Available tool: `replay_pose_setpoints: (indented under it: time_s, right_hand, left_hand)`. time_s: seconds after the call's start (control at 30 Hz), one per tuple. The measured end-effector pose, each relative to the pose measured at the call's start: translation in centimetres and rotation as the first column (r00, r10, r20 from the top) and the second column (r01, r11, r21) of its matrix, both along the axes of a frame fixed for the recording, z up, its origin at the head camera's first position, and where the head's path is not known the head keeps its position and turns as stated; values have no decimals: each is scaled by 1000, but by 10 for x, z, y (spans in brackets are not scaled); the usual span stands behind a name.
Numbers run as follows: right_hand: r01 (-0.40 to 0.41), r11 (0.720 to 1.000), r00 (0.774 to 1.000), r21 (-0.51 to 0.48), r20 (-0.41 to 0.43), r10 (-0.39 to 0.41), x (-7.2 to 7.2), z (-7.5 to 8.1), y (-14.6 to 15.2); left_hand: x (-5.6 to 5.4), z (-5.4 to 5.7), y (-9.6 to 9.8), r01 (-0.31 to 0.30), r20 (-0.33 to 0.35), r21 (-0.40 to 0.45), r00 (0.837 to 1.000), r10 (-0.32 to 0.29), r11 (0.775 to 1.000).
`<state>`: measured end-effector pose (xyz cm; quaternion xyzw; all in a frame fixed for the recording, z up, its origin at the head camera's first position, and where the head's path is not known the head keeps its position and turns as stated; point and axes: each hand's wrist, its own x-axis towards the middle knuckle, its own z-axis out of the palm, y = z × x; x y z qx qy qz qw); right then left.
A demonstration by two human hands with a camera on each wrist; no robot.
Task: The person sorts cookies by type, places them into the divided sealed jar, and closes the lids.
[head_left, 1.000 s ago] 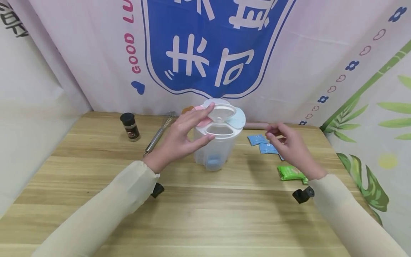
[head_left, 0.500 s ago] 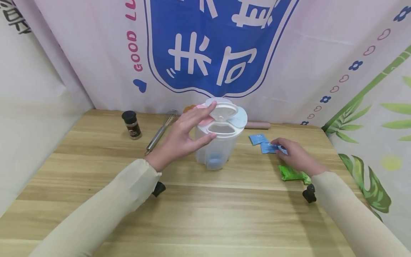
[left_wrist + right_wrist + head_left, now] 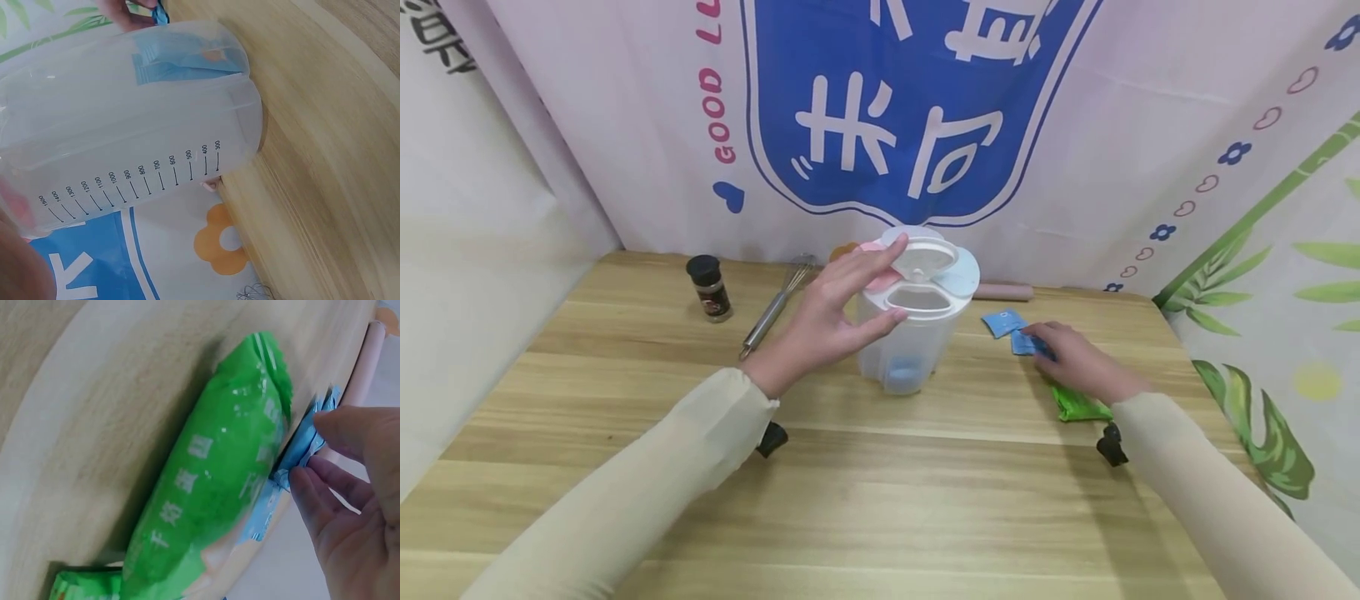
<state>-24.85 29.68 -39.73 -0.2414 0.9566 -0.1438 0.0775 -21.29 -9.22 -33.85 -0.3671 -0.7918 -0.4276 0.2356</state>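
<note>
My right hand pinches a blue packet right of the cloudy container; my grip hides part of it, and I can't tell if it clears the bench. My left hand is spread at the container's top, covering some of the pink flap. Inside, a blue sachet shows hazily.

Best way in is from the front: tabletop btwn the forearms gives plenty of rm up to the container. L hand blocks its L side; raised flap stands behind the opening, so entry's from front/above. Gap btwn container & blue packets is passable low. R hand obstructs farther R, w/ green packet close by. Whisk & shaker crowd back L; rolling pin & curtain limit the rear.
</note>
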Motion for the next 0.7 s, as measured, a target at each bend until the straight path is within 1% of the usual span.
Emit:
replay_pose_setpoints:
  time_s: [0.17,0.3,0.5,0.7]
  right_hand:
    - [11,998,1000,56,-22,-10,-2,-2,-4]
    - [25,996,998,85,-54,-20,-3,-4,-5]
    - [65,991,997,121,-38,-61,-3,-5,-9]
    - [86,984,996,158,-36,-82,-2,-3,-11]
  left_hand:
    - [1,0,0,-4,10,-2,1000,4,1000]
    - [0,-1,0,1,-1,4,1000,-1,1000]
    - [-2,-2,1,11,-28,25,1000,-11,1000]
    - [-2,-3,1,15,-27,33,1000,-15,999]
